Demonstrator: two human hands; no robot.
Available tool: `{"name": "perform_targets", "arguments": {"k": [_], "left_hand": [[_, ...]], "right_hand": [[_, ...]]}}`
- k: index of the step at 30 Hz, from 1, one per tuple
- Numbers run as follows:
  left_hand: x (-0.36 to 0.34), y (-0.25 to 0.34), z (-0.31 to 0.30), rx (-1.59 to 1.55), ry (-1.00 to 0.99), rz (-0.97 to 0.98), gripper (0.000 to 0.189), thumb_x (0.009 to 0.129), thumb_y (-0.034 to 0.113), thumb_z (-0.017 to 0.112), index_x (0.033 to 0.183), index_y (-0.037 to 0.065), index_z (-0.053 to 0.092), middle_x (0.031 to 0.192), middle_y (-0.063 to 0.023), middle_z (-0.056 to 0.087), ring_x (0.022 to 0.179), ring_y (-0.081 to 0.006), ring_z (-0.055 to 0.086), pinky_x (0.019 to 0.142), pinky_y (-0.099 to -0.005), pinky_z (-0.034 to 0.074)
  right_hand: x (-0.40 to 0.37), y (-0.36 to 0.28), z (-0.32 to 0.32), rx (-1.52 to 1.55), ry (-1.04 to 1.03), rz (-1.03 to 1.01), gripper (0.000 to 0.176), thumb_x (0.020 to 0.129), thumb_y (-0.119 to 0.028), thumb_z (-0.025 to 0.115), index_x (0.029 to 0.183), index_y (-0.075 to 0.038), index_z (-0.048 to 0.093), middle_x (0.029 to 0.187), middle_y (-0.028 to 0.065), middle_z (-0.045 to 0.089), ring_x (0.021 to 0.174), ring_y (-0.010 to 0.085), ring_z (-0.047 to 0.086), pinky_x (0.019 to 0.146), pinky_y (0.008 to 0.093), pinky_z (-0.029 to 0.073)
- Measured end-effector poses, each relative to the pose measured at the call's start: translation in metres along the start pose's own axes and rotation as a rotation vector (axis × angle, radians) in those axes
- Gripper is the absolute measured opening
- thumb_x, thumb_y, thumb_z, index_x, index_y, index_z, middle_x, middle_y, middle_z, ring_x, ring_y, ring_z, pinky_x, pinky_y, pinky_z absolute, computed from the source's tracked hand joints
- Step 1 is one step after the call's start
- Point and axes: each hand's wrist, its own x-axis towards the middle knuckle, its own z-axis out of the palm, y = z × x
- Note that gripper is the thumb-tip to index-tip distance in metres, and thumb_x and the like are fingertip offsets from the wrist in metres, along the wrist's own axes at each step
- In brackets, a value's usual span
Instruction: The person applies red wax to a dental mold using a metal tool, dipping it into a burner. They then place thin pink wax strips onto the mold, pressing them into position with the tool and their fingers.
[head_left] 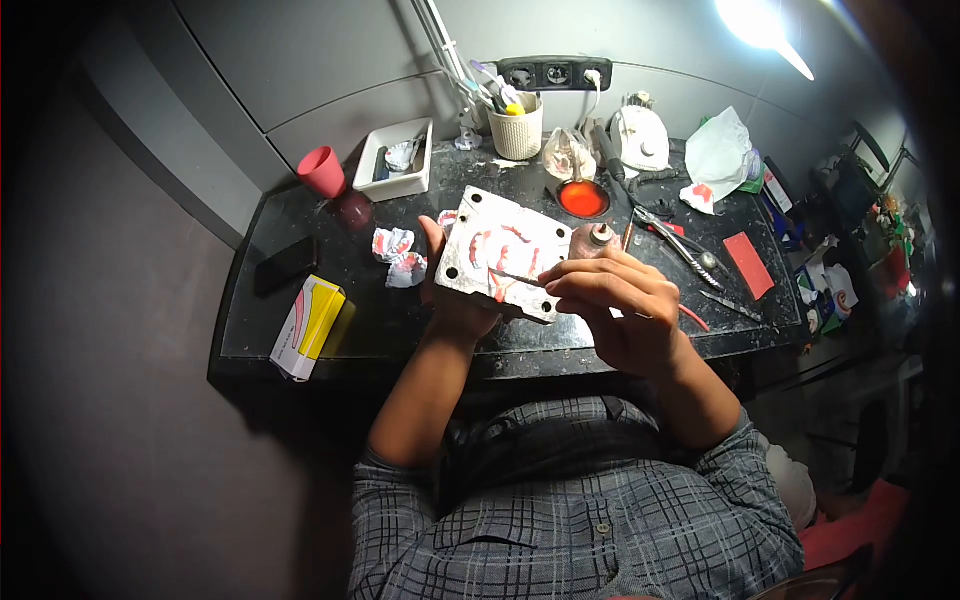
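Observation:
My left hand [463,313] grips a dental flask half [505,238] from below and its left side, thumb up along the edge. The block is whitish, has dark round holes at its corners, and carries pink-red wax shapes in its white plaster. Above its right part, my right hand [628,305] pinches a thin dark instrument [516,276], whose tip reaches the plaster near the wax. The instrument's handle is mostly hidden by my fingers. Just behind my right hand stands a small glass bottle [590,240]. Left of the flask lie plaster pieces with pink wax [398,255].
On the black bench are a yellow-white box [308,328], a dark phone-like object [287,264], a red cup [322,173], a white tray [402,187], a dish of red-orange material [582,199], pliers [675,248] and a pink wax sheet [749,266]. A lamp [755,25] shines from above.

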Motion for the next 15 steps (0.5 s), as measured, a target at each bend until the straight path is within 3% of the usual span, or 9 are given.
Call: {"name": "perform_targets", "arguments": {"k": [3,5,15], "left_hand": [[0.0,-0.001,0.001,0.016,-0.015,-0.001,0.099,0.095,0.082,0.032,0.149,0.0,0.046,0.147,-0.0222,0.055,0.134,-0.0397,0.054,0.114,-0.0554,0.041],[0.0,-0.001,0.008,0.003,0.03,-0.006,0.097,0.095,0.084,0.029,0.148,0.004,0.043,0.145,-0.0205,0.054,0.132,-0.04,0.055,0.113,-0.0601,0.042],[-0.001,0.0,0.002,0.031,-0.04,-0.007,0.097,0.096,0.083,0.029,0.15,0.003,0.046,0.151,-0.0196,0.052,0.136,-0.0388,0.052,0.114,-0.056,0.041]], "right_hand": [[-0.001,0.0,0.001,-0.002,0.002,0.002,0.02,0.082,0.0,0.078,0.101,-0.001,0.071,0.1,0.0092,0.076,0.075,0.0211,0.068,0.065,0.0313,0.052],[-0.001,0.001,0.001,-0.006,0.009,-0.001,0.02,0.082,0.0,0.078,0.101,-0.001,0.071,0.101,0.0092,0.076,0.075,0.021,0.068,0.065,0.0312,0.052],[-0.008,-0.001,-0.01,0.068,0.052,0.057,0.019,0.082,0.003,0.078,0.099,0.0,0.072,0.097,0.0112,0.077,0.082,0.0225,0.073,0.069,0.0322,0.054]]}}
